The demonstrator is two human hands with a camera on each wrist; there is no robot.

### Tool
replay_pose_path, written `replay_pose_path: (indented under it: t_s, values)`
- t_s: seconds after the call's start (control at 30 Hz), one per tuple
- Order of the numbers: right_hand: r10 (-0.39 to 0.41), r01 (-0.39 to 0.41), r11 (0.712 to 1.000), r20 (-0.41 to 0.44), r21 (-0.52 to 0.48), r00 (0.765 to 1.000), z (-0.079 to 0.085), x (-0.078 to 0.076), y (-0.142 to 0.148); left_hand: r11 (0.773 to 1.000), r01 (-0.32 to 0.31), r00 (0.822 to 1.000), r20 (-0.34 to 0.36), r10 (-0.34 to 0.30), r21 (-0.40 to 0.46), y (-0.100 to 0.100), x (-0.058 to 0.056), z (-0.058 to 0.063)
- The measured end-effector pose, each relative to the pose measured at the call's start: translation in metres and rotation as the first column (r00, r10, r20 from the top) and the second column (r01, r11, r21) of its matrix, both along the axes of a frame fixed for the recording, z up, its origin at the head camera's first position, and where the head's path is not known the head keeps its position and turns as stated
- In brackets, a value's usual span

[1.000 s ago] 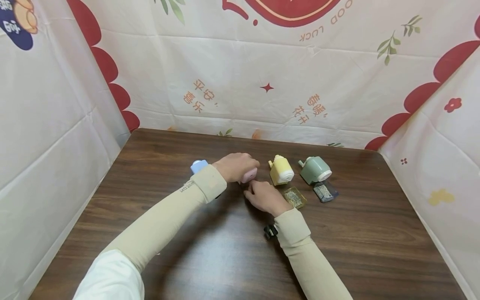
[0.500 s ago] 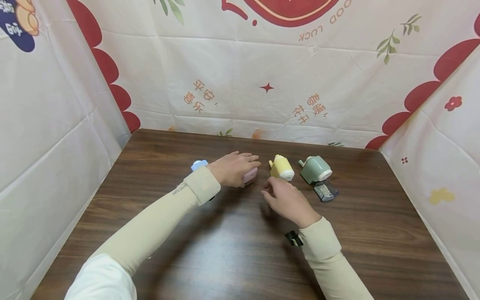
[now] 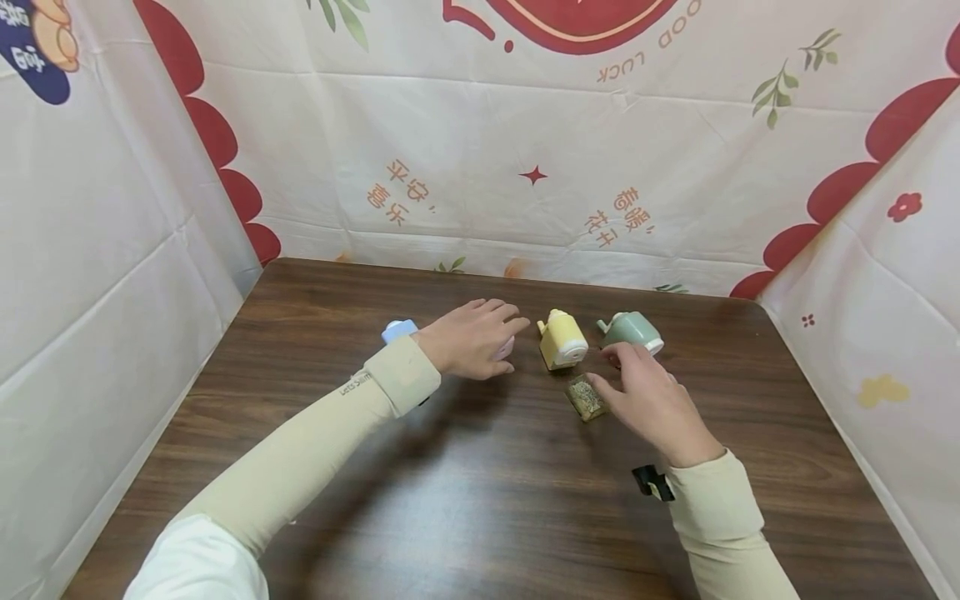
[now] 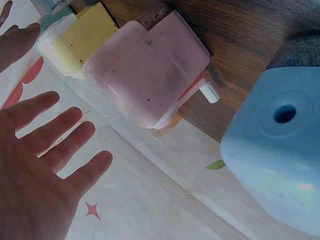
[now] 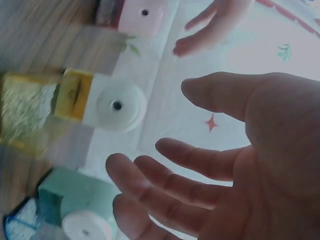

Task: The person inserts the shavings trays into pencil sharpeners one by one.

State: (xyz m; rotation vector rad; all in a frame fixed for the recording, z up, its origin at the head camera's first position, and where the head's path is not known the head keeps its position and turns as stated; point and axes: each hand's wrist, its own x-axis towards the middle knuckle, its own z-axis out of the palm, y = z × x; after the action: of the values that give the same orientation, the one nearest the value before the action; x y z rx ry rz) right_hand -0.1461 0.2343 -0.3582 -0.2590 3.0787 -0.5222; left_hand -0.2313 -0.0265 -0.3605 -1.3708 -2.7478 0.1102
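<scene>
My left hand (image 3: 471, 337) hovers with spread fingers beside a pink crank pencil sharpener (image 4: 145, 70), which it mostly covers in the head view. The pink one's shavings drawer (image 4: 155, 16) sits in its body. My right hand (image 3: 660, 402) is over the table in front of the green pencil sharpener (image 3: 632, 330), fingers loosely bent around nothing. A yellow pencil sharpener (image 3: 562, 342) stands between the hands. Its shavings-filled drawer (image 3: 585, 399) lies pulled out in front of it. Another drawer with shavings (image 5: 22, 220), dark blue, lies before the green sharpener, hidden by my right hand in the head view.
A blue pencil sharpener (image 3: 398, 330) stands left of the pink one, partly behind my left wrist. All stand on a dark wooden table (image 3: 450, 517). A printed white cloth (image 3: 450, 125) hangs behind the table's far edge and along both sides.
My right hand has moved from the pink sharpener rightward, past the yellow drawer, toward the green sharpener. The left hand has let go of the pink sharpener and its fingers have spread.
</scene>
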Motion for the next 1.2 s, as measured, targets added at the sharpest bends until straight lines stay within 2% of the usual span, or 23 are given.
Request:
replay_pose_path:
  t_s: [0.23,0.47,0.6,0.93,1.2]
  values:
    - [-0.035,0.031,0.998,0.071,0.054,0.997,-0.018,-0.004,0.013,0.999,0.023,1.0,-0.019,-0.023,0.037,0.006,0.004,-0.003]
    - [-0.017,0.011,0.996,0.069,0.083,0.997,-0.046,-0.01,0.01,1.0,0.013,1.0,-0.017,-0.013,0.012,0.012,0.007,-0.005]
    - [-0.044,0.039,0.997,0.079,0.068,0.996,-0.056,-0.011,0.006,1.0,0.007,0.999,-0.035,-0.007,0.001,0.015,0.007,-0.003]
    - [-0.076,0.071,0.996,0.1,0.052,0.992,-0.064,-0.011,0.005,1.0,0.023,0.995,-0.093,-0.024,-0.005,0.033,-0.001,0.004]
    - [-0.071,0.064,0.995,0.093,0.078,0.993,-0.065,-0.012,0.004,0.998,0.026,0.998,-0.061,-0.03,-0.059,0.058,-0.008,0.012]
